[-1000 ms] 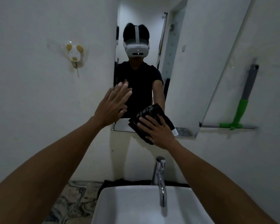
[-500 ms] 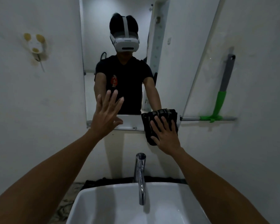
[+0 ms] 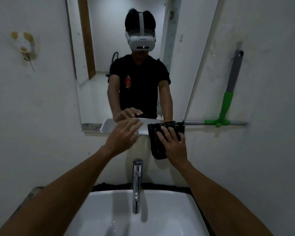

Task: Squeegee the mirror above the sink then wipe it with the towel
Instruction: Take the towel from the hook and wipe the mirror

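The towel (image 3: 157,143) is pressed to the mirror (image 3: 99,65) by the flat right hand (image 3: 174,147); nothing is held by the spread left hand (image 3: 123,135). Ungripped, the towel could be dropped.

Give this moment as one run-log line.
phase: towel wipe | right hand: flat on black cloth towel at wall mirror's lower-right corner | left hand: open | green-and-grey squeegee: untouched on ledge

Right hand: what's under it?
A black towel, pressed flat by the right hand over the mirror's lower right corner and hanging onto the wall below. The towel part beneath the palm, and the mirror edge behind it, are covered.
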